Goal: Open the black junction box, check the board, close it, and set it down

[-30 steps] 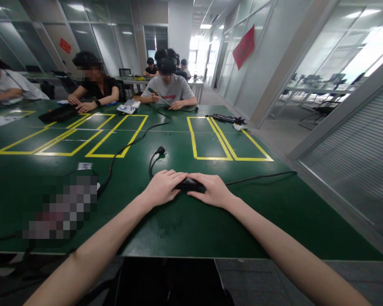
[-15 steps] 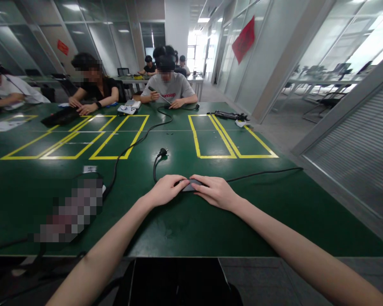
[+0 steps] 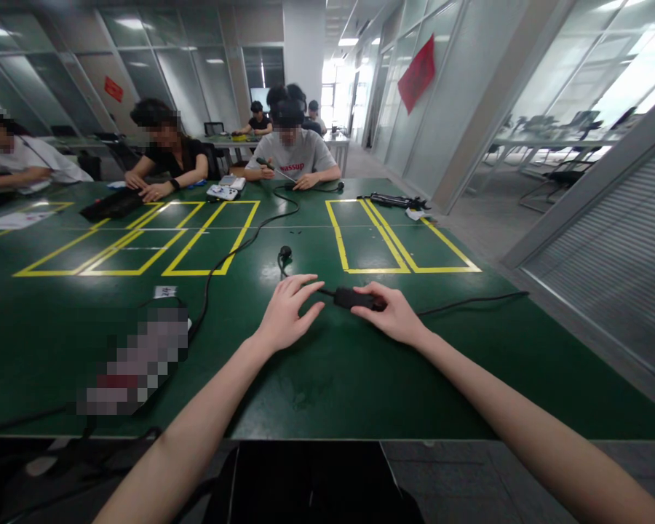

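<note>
A black power adapter [image 3: 351, 298] lies on the green table [image 3: 327, 364], with a thin cable running right [image 3: 469, 300] and a short lead ending in a plug [image 3: 284, 252] to the far left of it. My right hand [image 3: 391, 314] rests on the adapter's right end, fingers curled over it. My left hand [image 3: 288, 311] lies just left of the adapter, fingers spread and stretched over the short lead, holding nothing.
Yellow tape rectangles [image 3: 371, 244] mark the table. A long black cable [image 3: 234, 251] runs toward a person in a grey shirt [image 3: 293, 154] opposite. Other people sit at the far left. A blurred object [image 3: 136, 360] lies at my left, a black tool [image 3: 393, 199] far right.
My left hand has come off the adapter and opened. The adapter, now uncovered, sits a little farther right and away under my right hand, and the plug lead has straightened.
</note>
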The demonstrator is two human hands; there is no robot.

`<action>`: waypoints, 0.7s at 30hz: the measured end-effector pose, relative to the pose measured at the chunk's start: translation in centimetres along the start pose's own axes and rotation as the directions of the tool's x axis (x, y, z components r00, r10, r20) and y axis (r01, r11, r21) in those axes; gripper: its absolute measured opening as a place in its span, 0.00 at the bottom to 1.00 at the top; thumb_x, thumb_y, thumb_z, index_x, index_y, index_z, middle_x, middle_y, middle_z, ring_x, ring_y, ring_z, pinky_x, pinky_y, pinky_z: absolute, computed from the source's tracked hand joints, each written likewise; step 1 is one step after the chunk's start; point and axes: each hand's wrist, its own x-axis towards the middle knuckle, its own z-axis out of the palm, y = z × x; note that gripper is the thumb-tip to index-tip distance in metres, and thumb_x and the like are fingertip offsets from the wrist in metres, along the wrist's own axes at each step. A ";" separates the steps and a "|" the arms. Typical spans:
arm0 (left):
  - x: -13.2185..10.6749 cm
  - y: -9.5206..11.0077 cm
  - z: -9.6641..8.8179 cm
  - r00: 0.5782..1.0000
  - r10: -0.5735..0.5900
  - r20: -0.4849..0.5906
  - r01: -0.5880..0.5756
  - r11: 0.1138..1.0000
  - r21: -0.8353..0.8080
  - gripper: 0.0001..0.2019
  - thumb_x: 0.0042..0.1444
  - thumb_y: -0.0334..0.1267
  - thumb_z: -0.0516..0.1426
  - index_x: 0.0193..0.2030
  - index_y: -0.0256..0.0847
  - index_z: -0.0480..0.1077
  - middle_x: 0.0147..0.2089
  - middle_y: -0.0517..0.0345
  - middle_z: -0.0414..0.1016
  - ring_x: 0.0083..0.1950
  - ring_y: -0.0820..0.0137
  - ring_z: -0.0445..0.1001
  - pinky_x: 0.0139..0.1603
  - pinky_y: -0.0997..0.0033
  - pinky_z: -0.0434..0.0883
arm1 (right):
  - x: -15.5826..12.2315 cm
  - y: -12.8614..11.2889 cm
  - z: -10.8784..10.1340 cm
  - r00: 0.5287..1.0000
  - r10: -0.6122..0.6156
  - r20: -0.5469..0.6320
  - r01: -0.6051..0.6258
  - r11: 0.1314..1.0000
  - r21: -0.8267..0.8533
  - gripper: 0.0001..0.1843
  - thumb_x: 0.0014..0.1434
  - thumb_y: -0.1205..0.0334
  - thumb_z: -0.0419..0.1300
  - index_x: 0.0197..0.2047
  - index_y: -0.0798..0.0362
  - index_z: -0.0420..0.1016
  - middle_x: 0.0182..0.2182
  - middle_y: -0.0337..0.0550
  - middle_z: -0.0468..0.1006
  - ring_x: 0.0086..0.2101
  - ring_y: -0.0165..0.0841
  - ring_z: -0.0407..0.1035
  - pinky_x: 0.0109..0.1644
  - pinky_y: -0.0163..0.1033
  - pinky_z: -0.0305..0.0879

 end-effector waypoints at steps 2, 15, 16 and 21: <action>-0.1 -0.2 0.2 1.000 -0.005 0.007 0.005 1.000 -0.016 0.14 0.69 0.39 0.55 0.57 0.42 0.75 0.59 0.46 0.77 0.61 0.58 0.73 0.63 0.50 0.71 | 0.8 0.8 -1.4 0.985 0.074 -0.158 -0.067 0.996 0.052 0.22 0.54 0.43 0.69 0.42 0.52 0.76 0.41 0.50 0.85 0.34 0.40 0.79 0.36 0.42 0.76; -0.5 1.2 1.9 0.962 0.080 0.262 -0.035 0.985 -0.170 0.08 0.67 0.35 0.57 0.42 0.40 0.78 0.44 0.55 0.83 0.48 0.66 0.78 0.51 0.65 0.75 | 0.9 5.3 -14.2 0.608 0.319 -0.727 -0.419 0.907 0.047 0.22 0.47 0.46 0.69 0.39 0.51 0.73 0.21 0.37 0.74 0.19 0.33 0.66 0.21 0.35 0.58; -0.5 1.1 1.8 0.962 0.078 0.262 -0.033 0.985 -0.170 0.08 0.67 0.35 0.57 0.42 0.40 0.78 0.43 0.55 0.83 0.47 0.66 0.78 0.51 0.65 0.75 | 0.5 5.9 -14.5 0.595 0.339 -0.729 -0.450 0.892 0.047 0.21 0.47 0.47 0.69 0.39 0.52 0.73 0.22 0.39 0.75 0.20 0.34 0.68 0.22 0.35 0.60; -0.6 0.8 1.7 0.960 0.067 0.272 -0.020 0.985 -0.173 0.07 0.66 0.34 0.57 0.42 0.41 0.78 0.43 0.56 0.83 0.47 0.66 0.79 0.50 0.65 0.75 | -1.0 8.4 -14.4 0.602 0.396 -0.694 -0.616 0.783 -0.087 0.19 0.45 0.49 0.69 0.37 0.52 0.75 0.25 0.43 0.78 0.28 0.41 0.74 0.32 0.42 0.69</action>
